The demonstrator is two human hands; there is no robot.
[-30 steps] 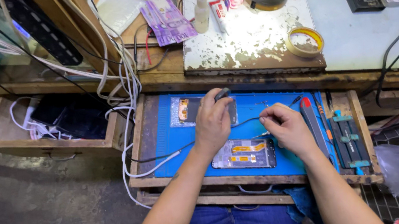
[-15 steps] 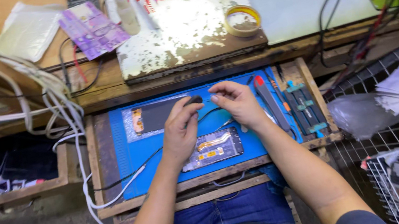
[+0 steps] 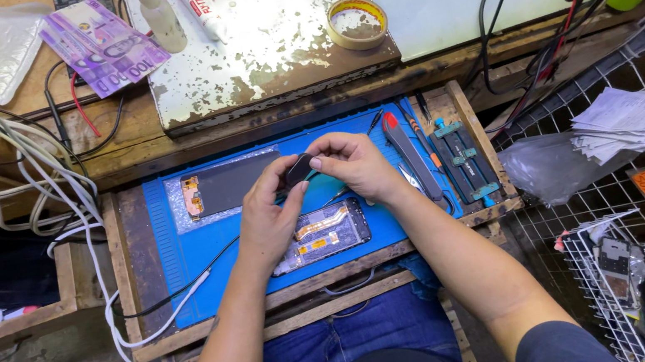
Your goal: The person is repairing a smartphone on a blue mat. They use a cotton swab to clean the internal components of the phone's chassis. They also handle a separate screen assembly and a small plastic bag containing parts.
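Both hands meet over a blue mat, pinching one small dark part.

Nearest, an opened phone [image 3: 322, 236] lies on the blue mat [image 3: 173, 252], just under the hands. Above it, the left hand [image 3: 269, 218] and right hand [image 3: 354, 164] each keep a closed fingertip grip on the small dark part [image 3: 297, 169] between them. At ten o'clock lies a dark screen panel [image 3: 226, 184]; at twelve, on the counter [image 3: 123, 137], a tape roll [image 3: 357, 22].
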